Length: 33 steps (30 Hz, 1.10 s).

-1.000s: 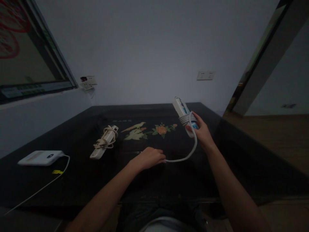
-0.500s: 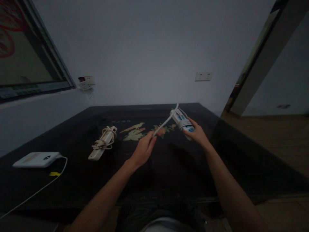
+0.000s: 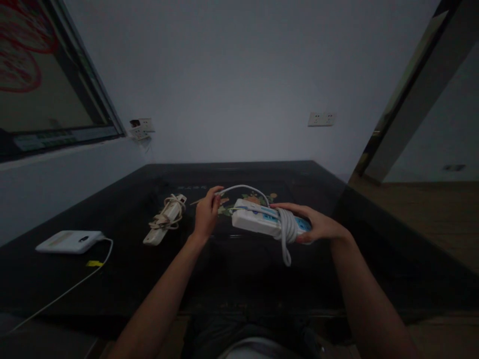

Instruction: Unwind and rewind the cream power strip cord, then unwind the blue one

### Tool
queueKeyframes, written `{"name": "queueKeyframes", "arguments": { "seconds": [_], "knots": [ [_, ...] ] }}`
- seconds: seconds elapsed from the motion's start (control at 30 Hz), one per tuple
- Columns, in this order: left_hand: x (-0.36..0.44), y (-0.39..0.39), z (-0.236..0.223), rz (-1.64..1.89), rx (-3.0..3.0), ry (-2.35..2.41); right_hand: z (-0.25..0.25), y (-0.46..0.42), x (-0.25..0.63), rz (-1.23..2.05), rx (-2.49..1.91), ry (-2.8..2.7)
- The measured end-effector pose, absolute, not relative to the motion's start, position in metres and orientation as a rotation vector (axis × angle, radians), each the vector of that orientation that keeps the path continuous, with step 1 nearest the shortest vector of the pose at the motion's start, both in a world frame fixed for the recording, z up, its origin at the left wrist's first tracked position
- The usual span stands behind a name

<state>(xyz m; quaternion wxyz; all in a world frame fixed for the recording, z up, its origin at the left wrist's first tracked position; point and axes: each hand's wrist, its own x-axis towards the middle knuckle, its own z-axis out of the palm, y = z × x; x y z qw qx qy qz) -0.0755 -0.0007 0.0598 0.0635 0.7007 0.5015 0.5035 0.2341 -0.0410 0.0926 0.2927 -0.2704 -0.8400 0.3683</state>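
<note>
My right hand (image 3: 318,225) grips a white power strip (image 3: 258,222) with blue markings, held level above the black table (image 3: 112,269). Its white cord (image 3: 286,227) is wound several times round the strip's middle, with a loop hanging below. My left hand (image 3: 206,215) pinches the free end of that cord, which arcs from the fingers over to the strip.
A second, cream power strip (image 3: 164,224) with its cord bundled round it lies on the table to the left. A white flat device (image 3: 69,241) with a white cable sits at the far left, next to a yellow tag (image 3: 93,263). Wall sockets (image 3: 322,118) are behind.
My right hand turned the power strip from upright to level and brought it nearer. My left hand rose from the table with the cord end, and another turn went round the strip.
</note>
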Motion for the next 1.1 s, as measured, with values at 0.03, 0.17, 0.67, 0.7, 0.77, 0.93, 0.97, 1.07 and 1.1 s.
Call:
{"name": "queueKeyframes", "arguments": {
  "seconds": [0.03, 0.17, 0.67, 0.7, 0.77, 0.93, 0.97, 1.07, 1.1],
  "knots": [
    [-0.075, 0.0, 0.058, 1.436, 2.183, 1.537, 0.095, -0.045, 0.231, 1.011, -0.648, -2.19],
    [-0.071, 0.004, 0.049, 0.999, 2.453, 1.668, 0.1, -0.057, 0.219, 1.004, -0.565, -1.933],
    [-0.06, 0.005, 0.018, 0.289, 2.699, 1.403, 0.084, -0.04, 0.196, 0.889, -0.808, -1.593],
    [-0.056, 0.005, 0.017, 0.283, 2.716, 1.361, 0.082, -0.038, 0.195, 0.873, -0.832, -1.59],
    [-0.047, -0.002, 0.02, 0.371, 2.687, 1.23, 0.079, -0.035, 0.195, 0.828, -0.874, -1.589],
    [-0.019, -0.04, 0.042, 0.569, 1.931, 0.604, 0.073, -0.027, 0.195, 0.702, -0.958, -1.569],
    [-0.015, -0.048, 0.046, 0.513, 1.775, 0.478, 0.072, -0.026, 0.196, 0.664, -0.984, -1.57],
    [-0.009, -0.062, 0.05, 0.398, 1.488, 0.274, 0.068, -0.02, 0.197, 0.531, -1.079, -1.575],
    [-0.009, -0.062, 0.049, 0.408, 1.427, 0.288, 0.067, -0.019, 0.199, 0.496, -1.116, -1.576]
  ]
}}
